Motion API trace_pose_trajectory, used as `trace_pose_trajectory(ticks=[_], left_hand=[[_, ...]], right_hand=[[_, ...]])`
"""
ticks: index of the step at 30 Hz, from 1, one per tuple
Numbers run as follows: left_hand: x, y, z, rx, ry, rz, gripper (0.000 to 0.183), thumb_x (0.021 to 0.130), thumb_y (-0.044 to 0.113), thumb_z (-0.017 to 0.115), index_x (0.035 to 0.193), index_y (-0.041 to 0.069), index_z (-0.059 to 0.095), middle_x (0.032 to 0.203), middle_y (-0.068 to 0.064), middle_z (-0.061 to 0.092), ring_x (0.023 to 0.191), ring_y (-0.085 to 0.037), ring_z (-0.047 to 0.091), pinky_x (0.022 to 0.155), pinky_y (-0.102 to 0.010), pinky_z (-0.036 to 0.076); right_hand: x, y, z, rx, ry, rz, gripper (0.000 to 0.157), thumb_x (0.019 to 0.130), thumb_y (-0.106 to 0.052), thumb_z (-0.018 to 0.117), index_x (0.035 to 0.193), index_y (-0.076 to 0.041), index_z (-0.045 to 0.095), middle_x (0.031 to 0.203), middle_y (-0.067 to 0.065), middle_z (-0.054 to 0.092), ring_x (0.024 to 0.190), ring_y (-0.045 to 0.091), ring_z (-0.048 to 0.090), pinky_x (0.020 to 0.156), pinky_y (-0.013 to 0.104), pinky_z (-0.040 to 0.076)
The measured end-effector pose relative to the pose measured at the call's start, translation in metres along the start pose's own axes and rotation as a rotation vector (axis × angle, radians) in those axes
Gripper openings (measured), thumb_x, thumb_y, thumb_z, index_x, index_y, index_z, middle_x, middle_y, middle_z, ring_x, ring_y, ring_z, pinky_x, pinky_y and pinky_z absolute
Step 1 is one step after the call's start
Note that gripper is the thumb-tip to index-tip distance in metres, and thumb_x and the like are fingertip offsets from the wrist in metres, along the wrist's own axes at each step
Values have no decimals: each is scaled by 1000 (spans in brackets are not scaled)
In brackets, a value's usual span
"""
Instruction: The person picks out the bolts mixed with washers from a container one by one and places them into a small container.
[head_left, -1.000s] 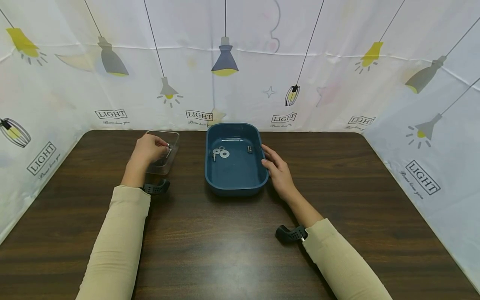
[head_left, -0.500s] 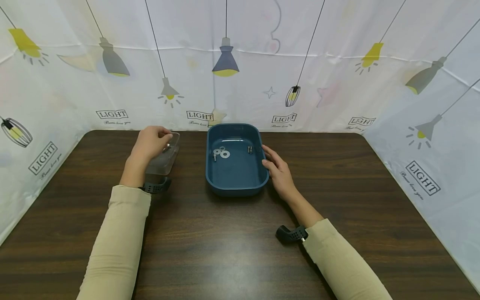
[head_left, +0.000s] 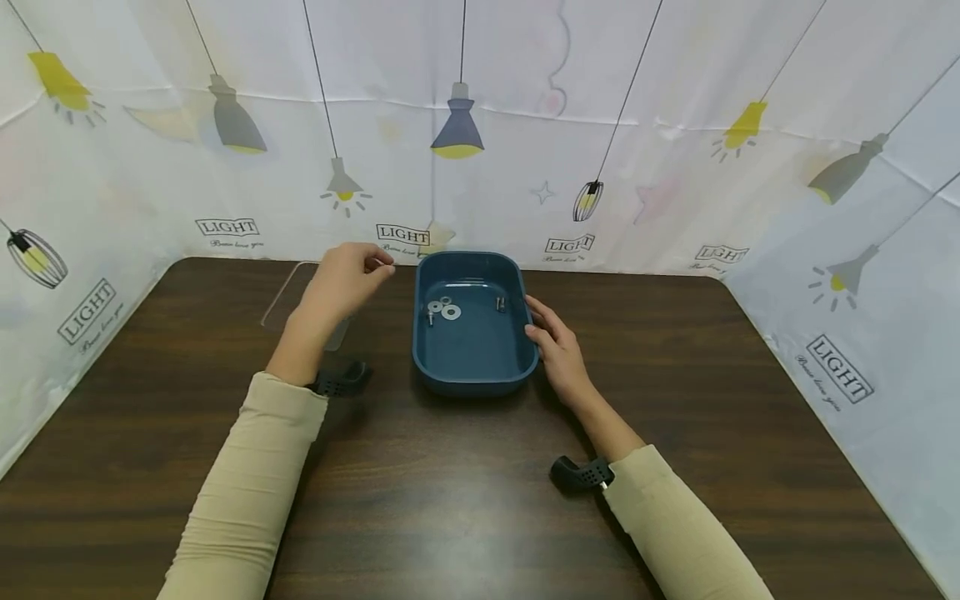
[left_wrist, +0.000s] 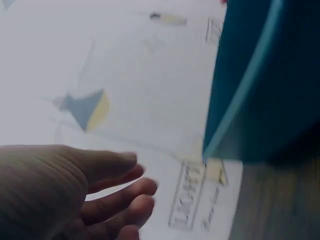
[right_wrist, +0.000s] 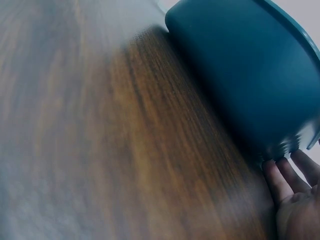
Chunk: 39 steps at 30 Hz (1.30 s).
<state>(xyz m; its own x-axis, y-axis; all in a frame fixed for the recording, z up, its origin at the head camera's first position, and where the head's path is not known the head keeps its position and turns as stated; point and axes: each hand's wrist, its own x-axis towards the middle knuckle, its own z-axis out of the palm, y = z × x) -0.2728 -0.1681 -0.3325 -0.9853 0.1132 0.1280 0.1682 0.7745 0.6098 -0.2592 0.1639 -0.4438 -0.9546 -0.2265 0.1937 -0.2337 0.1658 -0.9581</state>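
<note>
My left hand (head_left: 347,279) is raised between a clear plastic box (head_left: 279,302) and a blue bin (head_left: 476,358). Its thumb and index finger (left_wrist: 117,162) pinch a small metal part, almost wholly hidden by the fingertips. Several metal parts lie in the bin: flat washers (head_left: 451,312) and a small screw (head_left: 431,317) at the left, short metal pieces (head_left: 500,304) at the right. My right hand (head_left: 558,350) rests against the bin's right side, fingers (right_wrist: 278,182) extended to the outer wall and thumb at the rim.
Both containers stand near the back of a dark wooden table (head_left: 450,483). A white curtain (head_left: 495,183) printed with lamps hangs behind it and along the sides. My left forearm and hand cover much of the clear box.
My left hand has lifted off the clear box and moved right, toward the bin, fingertips still pinched. The right hand keeps its place on the bin; the head view has shifted slightly.
</note>
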Motion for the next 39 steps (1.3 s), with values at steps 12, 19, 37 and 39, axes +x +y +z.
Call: trace_pose_trajectory(ticks=[12,19,37,39], left_hand=[[22,64,15,-184,-174,88,30,101,22,62,126,7,69,120,-15,71,101,-30,70,82,-38,57],[45,74,45,-276,-295,22,32,103,24,59,129,6,68,118,-15,71,105,-29,70,87,-40,60],[87,76,111,-248,-430,-187,34,102,4,54,133,-1,64,125,-19,68,97,-25,67,91,-37,59],[89,76,115,-226,-433,-211,35,101,2,52,135,-1,63,127,-19,68,98,-25,67,92,-37,59]], right_hand=[[2,5,0,39,-9,-9,48,107,-19,45,155,-17,42,154,19,47,128,40,55,85,20,55],[2,5,1,31,-2,-10,48,107,-20,45,155,-18,42,154,18,48,124,39,57,84,19,54],[2,3,0,32,3,-9,48,107,-20,46,154,-17,43,153,19,49,129,39,56,93,37,54],[2,2,0,31,-1,-8,48,107,-20,46,155,-17,43,153,18,48,131,39,55,97,44,54]])
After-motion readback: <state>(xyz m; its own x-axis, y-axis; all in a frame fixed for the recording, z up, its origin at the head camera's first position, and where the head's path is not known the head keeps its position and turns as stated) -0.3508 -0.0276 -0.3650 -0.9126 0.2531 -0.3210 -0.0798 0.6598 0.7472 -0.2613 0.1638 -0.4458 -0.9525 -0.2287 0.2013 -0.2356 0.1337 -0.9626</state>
